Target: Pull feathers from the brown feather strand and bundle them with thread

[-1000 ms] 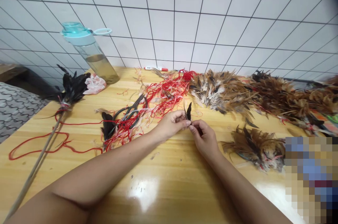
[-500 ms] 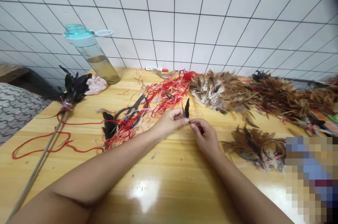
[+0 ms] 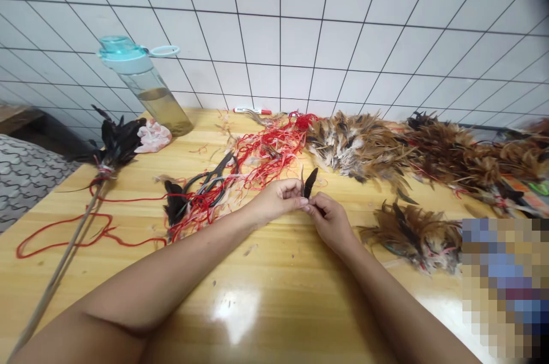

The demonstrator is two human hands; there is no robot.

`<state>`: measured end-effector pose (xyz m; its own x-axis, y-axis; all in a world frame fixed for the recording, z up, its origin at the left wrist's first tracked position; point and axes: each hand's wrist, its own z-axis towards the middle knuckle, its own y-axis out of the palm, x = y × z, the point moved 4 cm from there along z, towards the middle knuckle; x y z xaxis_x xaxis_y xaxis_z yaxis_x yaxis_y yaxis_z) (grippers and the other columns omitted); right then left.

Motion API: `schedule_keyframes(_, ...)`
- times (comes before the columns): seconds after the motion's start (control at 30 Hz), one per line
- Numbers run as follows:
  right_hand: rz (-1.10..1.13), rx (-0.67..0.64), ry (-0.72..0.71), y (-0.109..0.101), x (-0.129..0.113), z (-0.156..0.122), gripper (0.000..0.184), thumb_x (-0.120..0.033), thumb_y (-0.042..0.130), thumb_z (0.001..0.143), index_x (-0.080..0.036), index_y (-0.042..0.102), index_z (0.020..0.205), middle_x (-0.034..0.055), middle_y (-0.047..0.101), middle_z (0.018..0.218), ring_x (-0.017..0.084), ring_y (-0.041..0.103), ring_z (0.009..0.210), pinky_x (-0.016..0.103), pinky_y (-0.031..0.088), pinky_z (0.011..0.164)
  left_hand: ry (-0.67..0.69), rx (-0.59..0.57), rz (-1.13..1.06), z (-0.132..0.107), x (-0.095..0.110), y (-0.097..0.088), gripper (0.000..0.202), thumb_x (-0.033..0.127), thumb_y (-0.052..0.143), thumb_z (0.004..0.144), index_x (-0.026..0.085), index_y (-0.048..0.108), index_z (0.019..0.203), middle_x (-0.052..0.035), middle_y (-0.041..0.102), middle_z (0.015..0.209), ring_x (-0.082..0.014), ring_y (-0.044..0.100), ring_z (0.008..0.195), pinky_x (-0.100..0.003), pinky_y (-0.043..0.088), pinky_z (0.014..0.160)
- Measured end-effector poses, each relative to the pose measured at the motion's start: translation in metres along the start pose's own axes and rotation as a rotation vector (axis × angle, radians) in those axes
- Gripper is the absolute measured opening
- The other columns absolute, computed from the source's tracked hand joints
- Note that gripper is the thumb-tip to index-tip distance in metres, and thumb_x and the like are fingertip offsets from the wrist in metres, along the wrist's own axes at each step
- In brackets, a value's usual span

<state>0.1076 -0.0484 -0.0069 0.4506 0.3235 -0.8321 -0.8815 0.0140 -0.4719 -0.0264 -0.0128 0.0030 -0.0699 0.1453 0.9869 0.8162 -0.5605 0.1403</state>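
Note:
Over the middle of the table, my left hand and my right hand meet at a small black feather. Its dark tip points up between them, while the fingertips cover its lower end. My left thumb and fingers are closed in a pinch around it, beside a thinner dark feather strand. The right thumb and forefinger are pinched at the base, touching the left fingertips. To the left lie black-handled scissors, partly under red string, next to a small black feather bunch.
A stick tied with black feathers lies at left, near a tilted-looking water bottle and a crumpled pinkish-white wad. Brown feather bundles line the back; another bundle lies right. A marker rests by the tiled wall.
The black feather has tilted to the right, showing more of its width. My right hand has moved slightly left, closer against the left fingertips. The whole view has shifted slightly.

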Motion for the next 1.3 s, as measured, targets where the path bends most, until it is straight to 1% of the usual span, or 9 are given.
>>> schedule_keyframes(0.23,-0.058,-0.017,0.022,0.003,-0.003,-0.002,0.020,-0.026,0.054,0.083,-0.020,0.054,0.064,0.0000,0.050,0.064,0.013,0.049,0.061,0.026,0.037,0.058,0.024,0.088,0.117,0.000,-0.005,-0.004,0.034,0.040,0.076,0.065,0.014,0.055,0.072,0.0025,0.052,0.066,-0.0097,0.049,0.065,-0.022,0.038,0.063)
schedule_keyframes(0.43,0.167,0.110,0.066,-0.003,0.002,0.000,0.019,-0.031,0.057,0.082,-0.020,0.060,0.067,0.0006,0.052,0.066,0.014,0.049,0.065,0.027,0.039,0.063,0.068,0.030,0.177,0.004,0.008,-0.003,0.029,0.040,0.068,0.075,0.014,0.057,0.082,-0.0009,0.057,0.076,-0.0113,0.052,0.072,-0.024,0.041,0.069)
schedule_keyframes(0.57,0.490,0.285,0.264,-0.014,0.016,0.001,0.021,-0.040,0.059,0.081,-0.020,0.062,0.074,-0.0029,0.048,0.061,0.011,0.043,0.058,0.025,0.034,0.057,0.166,0.086,0.603,0.018,0.026,-0.008,0.022,0.029,0.061,0.080,0.015,0.061,0.097,-0.0052,0.060,0.093,-0.0136,0.055,0.081,-0.026,0.043,0.074)
schedule_keyframes(0.67,0.717,0.381,0.366,-0.021,0.024,0.003,0.026,-0.046,0.065,0.076,-0.020,0.062,0.077,-0.0066,0.039,0.053,0.008,0.033,0.049,0.023,0.024,0.048,0.244,0.045,0.923,0.034,0.029,-0.004,0.021,0.022,0.057,0.081,0.016,0.064,0.100,-0.0073,0.059,0.099,-0.0147,0.056,0.084,-0.028,0.045,0.078)
schedule_keyframes(0.83,0.879,0.457,0.407,-0.027,0.027,0.006,0.032,-0.047,0.074,0.066,-0.019,0.062,0.074,-0.0070,0.040,0.051,0.006,0.032,0.048,0.021,0.022,0.046,0.417,-0.024,1.174,0.059,0.019,0.013,0.020,0.019,0.051,0.084,0.017,0.065,0.098,-0.0083,0.060,0.097,-0.0175,0.055,0.090,-0.030,0.045,0.081)
schedule_keyframes(0.93,0.901,0.477,0.412,-0.027,0.027,0.006,0.032,-0.047,0.074,0.065,-0.019,0.063,0.074,-0.0071,0.040,0.051,0.006,0.031,0.048,0.021,0.022,0.046,0.445,-0.058,1.244,0.066,0.009,0.020,0.019,0.016,0.046,0.085,0.016,0.065,0.089,-0.0079,0.060,0.088,-0.0172,0.054,0.085,-0.029,0.043,0.076)
schedule_keyframes(1.03,0.910,0.488,0.423,-0.027,0.027,0.006,0.032,-0.047,0.074,0.065,-0.019,0.062,0.073,-0.0070,0.041,0.051,0.007,0.031,0.048,0.022,0.022,0.046,0.445,0.006,1.134,0.064,0.006,0.016,0.019,0.017,0.046,0.086,0.016,0.064,0.080,-0.0063,0.060,0.081,-0.0158,0.054,0.081,-0.028,0.042,0.075)
schedule_keyframes(1.2,0.842,0.445,0.444,-0.026,0.027,0.005,0.031,-0.047,0.073,0.066,-0.018,0.066,0.074,-0.0060,0.042,0.052,0.007,0.032,0.049,0.023,0.024,0.048,0.320,0.231,0.623,0.053,0.016,-0.002,0.011,0.023,0.056,0.083,0.016,0.062,0.087,-0.0021,0.062,0.079,-0.0120,0.054,0.073,-0.024,0.041,0.069)
schedule_keyframes(1.3,0.772,0.421,0.460,-0.025,0.026,0.003,0.032,-0.048,0.072,0.067,-0.017,0.069,0.075,-0.0055,0.041,0.053,0.008,0.033,0.051,0.024,0.024,0.049,0.259,0.268,0.336,0.047,0.023,0.000,0.017,0.029,0.064,0.078,0.015,0.062,0.088,-0.0009,0.060,0.078,-0.0104,0.053,0.070,-0.022,0.041,0.066)
